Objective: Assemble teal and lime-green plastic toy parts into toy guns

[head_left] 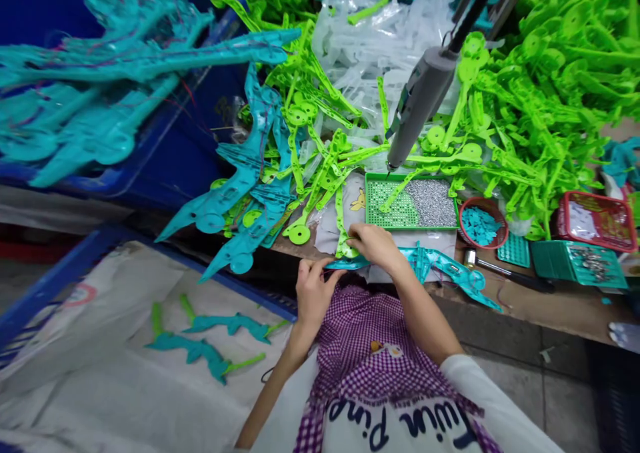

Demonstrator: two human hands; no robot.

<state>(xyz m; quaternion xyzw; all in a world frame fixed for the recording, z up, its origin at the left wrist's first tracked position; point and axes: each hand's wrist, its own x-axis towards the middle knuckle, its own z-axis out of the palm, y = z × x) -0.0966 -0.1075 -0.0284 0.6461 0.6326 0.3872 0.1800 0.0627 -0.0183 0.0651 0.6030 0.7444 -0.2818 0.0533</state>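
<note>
A teal plastic bow-shaped part (pixel 445 264) lies along the front edge of the bench. My left hand (pixel 313 290) is closed around its left end, thumb and fingers pinching it. Above that end, my right hand (pixel 375 245) has its fingers closed at the round end of a bright green plastic arm (pixel 341 223), which lies against the teal part. My fingers hide the exact contact there. A grey electric screwdriver (pixel 423 100) hangs above, its tip over a green tray (pixel 411 228) of small metal screws.
Loose green arms (pixel 545 140) are heaped behind, beside clear plastic pieces (pixel 370 46). Teal halves fill a blue crate (pixel 175 143) at left. Right of the tray stand a basket of teal bits (pixel 480 225) and a hammer (pixel 510 273). Assembled bows (pixel 193 348) lie in a lined crate.
</note>
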